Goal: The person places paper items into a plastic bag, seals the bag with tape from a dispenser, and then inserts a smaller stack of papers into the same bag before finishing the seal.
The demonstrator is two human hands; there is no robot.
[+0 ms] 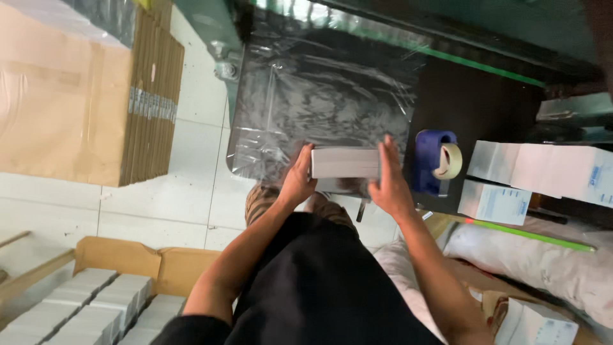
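I hold a small grey-white box [345,163] between both hands at the near edge of a dark work table. My left hand [297,179] grips its left end and my right hand [389,182] grips its right end. The box sits over a sheet of clear plastic film [319,96] spread on the table.
A blue tape dispenser [434,160] with a tape roll stands just right of my right hand. White boxes [543,172] are stacked at the right. A stack of flat cardboard [83,96] stands on the tiled floor at left. An open carton of grey boxes [96,306] sits lower left.
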